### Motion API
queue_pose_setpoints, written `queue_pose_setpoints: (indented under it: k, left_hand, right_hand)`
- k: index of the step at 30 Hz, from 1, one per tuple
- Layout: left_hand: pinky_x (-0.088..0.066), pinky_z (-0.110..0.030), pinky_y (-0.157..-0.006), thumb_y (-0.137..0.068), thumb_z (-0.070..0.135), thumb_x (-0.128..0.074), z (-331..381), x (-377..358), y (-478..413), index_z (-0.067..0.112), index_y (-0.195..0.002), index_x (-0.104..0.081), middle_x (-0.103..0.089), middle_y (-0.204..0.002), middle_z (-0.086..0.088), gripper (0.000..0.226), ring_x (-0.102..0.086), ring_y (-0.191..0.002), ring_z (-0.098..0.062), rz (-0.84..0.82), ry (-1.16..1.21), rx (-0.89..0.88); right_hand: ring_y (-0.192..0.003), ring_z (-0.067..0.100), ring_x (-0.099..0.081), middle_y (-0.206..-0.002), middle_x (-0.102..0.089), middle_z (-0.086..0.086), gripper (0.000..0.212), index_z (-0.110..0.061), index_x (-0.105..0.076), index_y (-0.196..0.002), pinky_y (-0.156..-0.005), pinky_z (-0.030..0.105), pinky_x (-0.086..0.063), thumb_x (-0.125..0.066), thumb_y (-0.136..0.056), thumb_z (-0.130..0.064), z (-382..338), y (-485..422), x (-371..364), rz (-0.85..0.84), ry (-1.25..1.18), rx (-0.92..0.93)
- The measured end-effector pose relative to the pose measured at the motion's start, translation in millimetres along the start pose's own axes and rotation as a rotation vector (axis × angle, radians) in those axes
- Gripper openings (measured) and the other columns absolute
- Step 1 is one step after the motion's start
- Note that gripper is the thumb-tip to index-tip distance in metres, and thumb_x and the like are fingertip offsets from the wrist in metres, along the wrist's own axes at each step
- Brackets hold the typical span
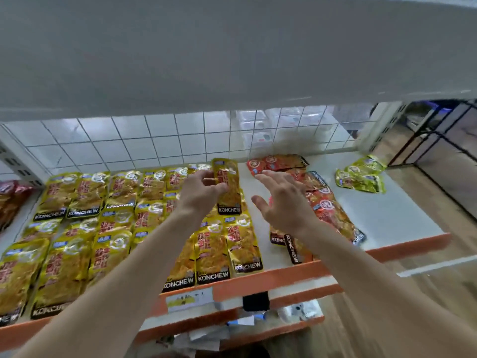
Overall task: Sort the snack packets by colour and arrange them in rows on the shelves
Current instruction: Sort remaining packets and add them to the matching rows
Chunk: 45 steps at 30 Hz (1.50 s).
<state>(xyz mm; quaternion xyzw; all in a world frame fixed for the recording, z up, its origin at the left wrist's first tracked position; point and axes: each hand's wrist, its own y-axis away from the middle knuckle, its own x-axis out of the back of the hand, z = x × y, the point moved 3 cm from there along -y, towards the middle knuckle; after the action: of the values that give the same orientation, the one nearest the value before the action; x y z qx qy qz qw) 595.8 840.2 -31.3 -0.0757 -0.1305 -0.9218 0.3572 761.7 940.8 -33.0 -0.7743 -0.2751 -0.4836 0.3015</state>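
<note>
Over the shelf [387, 210], left hand [200, 195] fingers [219, 188] pinch a yellow packet [229, 177]; at its three o'clock, right hand [282, 205] fingers spread, empty.

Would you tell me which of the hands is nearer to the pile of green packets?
Right. The right hand hovers open left of the green packets; the left hand is farther left, pinching a yellow packet.

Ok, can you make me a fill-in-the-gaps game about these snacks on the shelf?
1. The packet held in the left hand is coloured ____.
2. The right hand is open and holds ____.
3. The far-right pile is coloured ____.
4. The shelf's front edge is coloured ____.

Missing words: yellow, nothing, green, orange.
</note>
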Motion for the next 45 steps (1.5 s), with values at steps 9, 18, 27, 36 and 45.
queue_pose_setpoints:
  k: [9, 18, 27, 36, 45]
  left_hand:
    - [-0.055, -0.032, -0.078, -0.08, 0.014, -0.078, 10.8, -38.8, -34.4, 0.023, -0.088, -0.069, -0.067, -0.082, 0.006, 0.014, -0.064, -0.082, -0.017, 0.111, -0.187, -0.006]
    - [-0.054, -0.036, -0.09, -0.084, 0.015, -0.076, 9.0, -43.5, -55.6, 0.016, -0.128, -0.06, -0.065, -0.104, -0.003, 0.047, -0.063, -0.103, -0.022, 0.155, -0.298, 0.044]
    - [-0.045, -0.024, -0.088, -0.087, 0.023, -0.073, 11.2, -56.3, -61.0, 0.021, -0.136, -0.06, -0.068, -0.118, -0.009, 0.051, -0.061, -0.106, -0.022, 0.099, -0.631, -0.109]
    - [-0.04, -0.038, -0.103, -0.097, 0.031, -0.059, 5.8, -68.3, -58.3, 0.016, -0.138, -0.058, -0.062, -0.13, -0.014, 0.043, -0.051, -0.126, -0.031, 0.122, -0.865, -0.23]
    - [-0.044, -0.042, -0.101, -0.096, 0.038, -0.059, -3.9, -69.9, -62.0, 0.022, -0.132, -0.062, -0.052, -0.126, -0.012, 0.039, -0.047, -0.125, -0.03, 0.122, -0.916, -0.232]
  right_hand:
    - [-0.139, 0.022, -0.033, -0.149, -0.045, -0.002, 0.051, -0.023, -0.05, -0.14, -0.111, 0.048, -0.029, -0.06, -0.092, -0.038, 41.2, -45.4, -15.4, -0.059, -0.007, 0.059]
    - [-0.141, 0.02, -0.028, -0.153, -0.039, -0.004, 0.055, -0.024, -0.044, -0.145, -0.111, 0.045, -0.023, -0.056, -0.094, -0.038, 51.1, -67.3, -30.8, -0.131, -0.013, 0.067]
    - [-0.141, 0.019, -0.027, -0.153, -0.039, -0.003, 0.056, -0.025, -0.043, -0.146, -0.11, 0.046, -0.023, -0.056, -0.093, -0.039, 61.7, -75.7, -32.7, -0.135, -0.002, 0.074]
    - [-0.144, 0.02, -0.023, -0.155, -0.036, -0.001, 0.058, -0.022, -0.041, -0.148, -0.114, 0.047, -0.02, -0.054, -0.094, -0.039, 67.7, -72.9, -31.6, -0.152, 0.012, 0.066]
    - [-0.144, 0.02, -0.021, -0.156, -0.035, -0.001, 0.057, -0.024, -0.041, -0.147, -0.113, 0.048, -0.018, -0.054, -0.094, -0.04, 66.5, -71.8, -34.7, -0.162, 0.043, 0.086]
